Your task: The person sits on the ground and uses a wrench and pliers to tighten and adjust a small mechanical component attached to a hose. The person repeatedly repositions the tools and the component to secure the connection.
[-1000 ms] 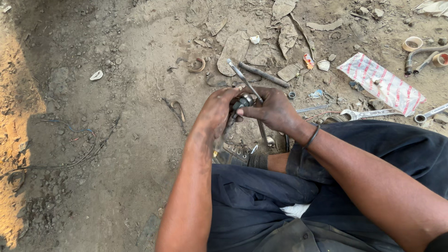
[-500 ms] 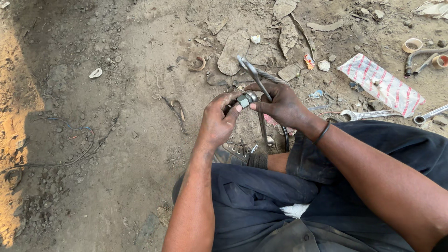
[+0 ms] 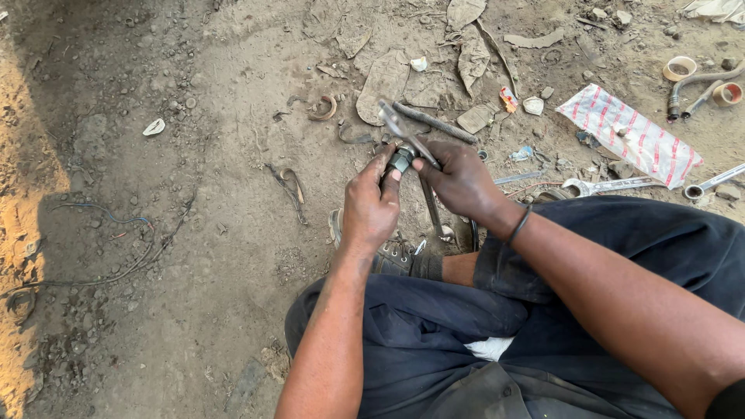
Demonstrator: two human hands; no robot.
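My left hand (image 3: pixel 371 206) grips a small dark metal fitting (image 3: pixel 401 159) with a nut-like end, held up between both hands. My right hand (image 3: pixel 459 183) holds a slim metal wrench (image 3: pixel 397 124) whose jaw end sticks up and to the left, past the fitting. The wrench shaft crosses right at the fitting; a second thin metal bar (image 3: pixel 433 209) hangs down below my hands. Both hands are grimy and sit above my knees, in dark blue trousers.
Dirt ground with scraps all around. A combination wrench (image 3: pixel 609 185) and another wrench (image 3: pixel 710 183) lie at the right, beside a red-and-white striped packet (image 3: pixel 628 134). A threaded rod (image 3: pixel 434 122), tape rolls (image 3: pixel 680 67), a hose piece (image 3: pixel 694 85) and wires (image 3: pixel 101 225) lie about.
My hands have lifted slightly and drawn a little apart; the fitting now shows between them and the wrench is angled up to the left.
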